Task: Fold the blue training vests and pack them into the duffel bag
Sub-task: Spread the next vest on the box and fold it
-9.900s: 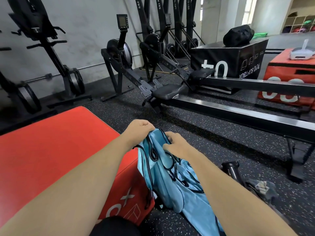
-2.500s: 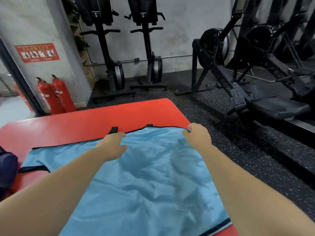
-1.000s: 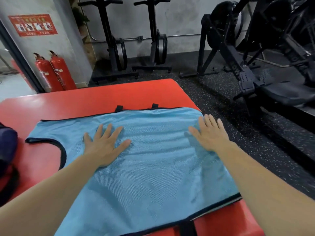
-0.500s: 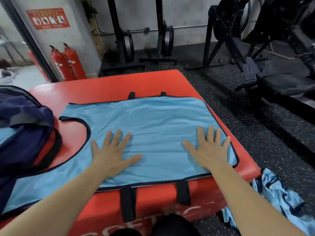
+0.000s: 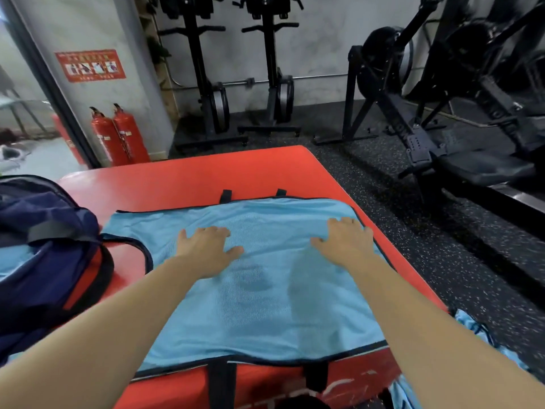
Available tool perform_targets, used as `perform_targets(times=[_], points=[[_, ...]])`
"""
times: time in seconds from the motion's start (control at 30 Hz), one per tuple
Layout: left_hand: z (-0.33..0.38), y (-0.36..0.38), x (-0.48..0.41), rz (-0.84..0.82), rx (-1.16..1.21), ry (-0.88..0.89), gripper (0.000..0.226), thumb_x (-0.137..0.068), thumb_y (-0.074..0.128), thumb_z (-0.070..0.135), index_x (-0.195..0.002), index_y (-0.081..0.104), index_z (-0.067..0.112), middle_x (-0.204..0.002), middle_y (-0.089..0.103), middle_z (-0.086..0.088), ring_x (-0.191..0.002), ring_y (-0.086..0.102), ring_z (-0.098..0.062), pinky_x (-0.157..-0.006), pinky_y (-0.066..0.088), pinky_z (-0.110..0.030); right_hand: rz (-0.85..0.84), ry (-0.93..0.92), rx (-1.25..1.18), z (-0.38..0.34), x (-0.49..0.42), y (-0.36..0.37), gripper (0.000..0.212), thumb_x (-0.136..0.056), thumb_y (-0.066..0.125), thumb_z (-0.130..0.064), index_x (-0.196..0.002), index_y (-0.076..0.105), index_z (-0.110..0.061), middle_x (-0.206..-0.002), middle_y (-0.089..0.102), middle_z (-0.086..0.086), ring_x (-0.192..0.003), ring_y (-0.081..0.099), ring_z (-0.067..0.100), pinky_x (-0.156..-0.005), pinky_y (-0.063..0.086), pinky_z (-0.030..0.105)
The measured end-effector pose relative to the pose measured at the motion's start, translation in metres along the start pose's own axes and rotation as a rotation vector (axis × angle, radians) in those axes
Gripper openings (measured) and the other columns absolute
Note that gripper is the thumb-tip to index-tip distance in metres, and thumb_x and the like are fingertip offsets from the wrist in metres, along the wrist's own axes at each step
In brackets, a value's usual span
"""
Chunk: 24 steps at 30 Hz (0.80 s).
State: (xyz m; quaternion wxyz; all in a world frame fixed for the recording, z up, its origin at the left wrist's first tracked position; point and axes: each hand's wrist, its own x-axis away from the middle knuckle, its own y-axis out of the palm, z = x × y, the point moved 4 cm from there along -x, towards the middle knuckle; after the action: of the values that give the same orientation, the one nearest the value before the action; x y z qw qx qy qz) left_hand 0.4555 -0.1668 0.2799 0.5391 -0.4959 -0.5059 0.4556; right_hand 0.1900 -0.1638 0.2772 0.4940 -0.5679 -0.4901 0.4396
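Blue vest point(image 5: 265, 305) spread flat on the red surface point(image 5: 206, 175), left hand point(image 5: 206, 249) and right hand point(image 5: 343, 243) palm-down on it, fingers point(image 5: 216, 231) straight, gripping nothing, navy duffel bag point(image 5: 44, 246) at nine o'clock, more vests point(image 5: 472, 326) on the floor point(image 5: 427, 246) at five o'clock

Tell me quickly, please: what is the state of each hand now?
Left hand: open, palm down, pressing on the blue vest.
Right hand: open, palm down, pressing on the same vest.
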Motion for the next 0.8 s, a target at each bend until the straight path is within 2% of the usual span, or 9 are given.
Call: perform_targets(times=[0.1,0.17,0.3,0.37,0.43,0.5,0.6,0.7,0.8], points=[[0.002,-0.004,-0.044,-0.040,0.040,0.075,0.051,-0.099,0.041,0.052,-0.144,0.040,0.026,-0.147,0.047,0.003,-0.136,0.041,-0.020,-0.111,0.028,-0.040,0.059,-0.093,0.015,-0.012,-0.044,-0.009,0.040,-0.093,0.050,-0.045,-0.117,0.055,-0.012,-0.123,0.057,0.010,-0.119,0.049,0.029,-0.097,0.037,0.040],[0.001,-0.002,-0.069,-0.075,0.110,0.093,0.049,-0.099,0.044,0.046,-0.145,0.039,0.029,-0.147,0.046,0.002,-0.133,0.043,-0.022,-0.109,0.035,-0.038,0.072,-0.168,0.025,-0.021,-0.076,-0.006,0.039,-0.093,0.052,-0.041,-0.120,0.053,-0.013,-0.123,0.058,0.009,-0.116,0.050,0.030,-0.095,0.038,0.039],[-0.014,-0.002,-0.115,0.029,0.000,0.005,0.043,-0.096,0.050,0.033,-0.138,0.045,0.029,-0.134,0.053,0.002,-0.122,0.050,-0.023,-0.099,0.041,-0.037,0.022,-0.246,0.083,-0.030,-0.134,0.015,0.050,-0.093,0.057,-0.031,-0.138,0.042,-0.015,-0.137,0.050,0.009,-0.127,0.043,0.030,-0.106,0.033,0.040],[-0.026,-0.001,-0.134,0.081,-0.099,-0.052,0.042,-0.092,0.052,0.025,-0.134,0.047,0.028,-0.129,0.051,0.001,-0.121,0.045,-0.023,-0.096,0.040,-0.039,-0.047,-0.234,0.117,-0.027,-0.156,0.025,0.049,-0.091,0.055,-0.022,-0.137,0.042,-0.014,-0.137,0.047,0.011,-0.128,0.041,0.031,-0.109,0.031,0.042],[-0.041,0.002,-0.151,0.044,-0.048,-0.110,0.049,-0.087,0.055,0.020,-0.135,0.044,0.026,-0.127,0.051,0.000,-0.120,0.045,-0.023,-0.095,0.041,-0.040,-0.150,-0.187,0.070,-0.020,-0.173,0.030,0.044,-0.085,0.058,-0.021,-0.128,0.048,-0.018,-0.129,0.048,0.009,-0.123,0.042,0.031,-0.105,0.033,0.043],[-0.054,0.004,-0.163,-0.028,0.064,-0.147,0.055,-0.081,0.062,0.022,-0.131,0.039,0.023,-0.108,0.058,0.001,-0.105,0.055,-0.023,-0.088,0.047,-0.039,-0.255,-0.146,0.003,-0.017,-0.185,0.030,0.032,-0.078,0.064,-0.024,-0.109,0.055,-0.023,-0.114,0.055,0.004,-0.114,0.047,0.030,-0.099,0.034,0.043],[-0.056,0.002,-0.174,-0.124,0.069,-0.139,0.038,-0.076,0.065,0.027,-0.109,0.046,0.025,-0.094,0.059,0.004,-0.091,0.057,-0.019,-0.088,0.048,-0.038,-0.360,-0.167,-0.005,-0.020,-0.192,0.030,0.013,-0.075,0.066,-0.024,-0.082,0.056,-0.022,-0.091,0.059,0.001,-0.094,0.054,0.026,-0.086,0.041,0.037],[-0.048,0.001,-0.174,-0.057,-0.070,-0.113,0.015,-0.079,0.059,0.028,-0.086,0.046,0.029,-0.087,0.055,0.011,-0.090,0.054,-0.017,-0.085,0.043,-0.034,-0.290,-0.233,0.024,-0.025,-0.188,0.026,0.017,-0.074,0.065,-0.019,-0.070,0.049,-0.017,-0.075,0.054,0.001,-0.069,0.051,0.021,-0.058,0.039,0.026],[-0.052,0.000,-0.161,0.106,-0.003,-0.107,0.014,-0.080,0.058,0.024,-0.081,0.044,0.026,-0.086,0.058,0.007,-0.085,0.056,-0.020,-0.072,0.039,-0.031,-0.120,-0.317,0.101,-0.025,-0.173,0.014,0.018,-0.076,0.060,-0.013,-0.066,0.045,-0.017,-0.072,0.051,0.000,-0.070,0.051,0.025,-0.053,0.033,0.026]])
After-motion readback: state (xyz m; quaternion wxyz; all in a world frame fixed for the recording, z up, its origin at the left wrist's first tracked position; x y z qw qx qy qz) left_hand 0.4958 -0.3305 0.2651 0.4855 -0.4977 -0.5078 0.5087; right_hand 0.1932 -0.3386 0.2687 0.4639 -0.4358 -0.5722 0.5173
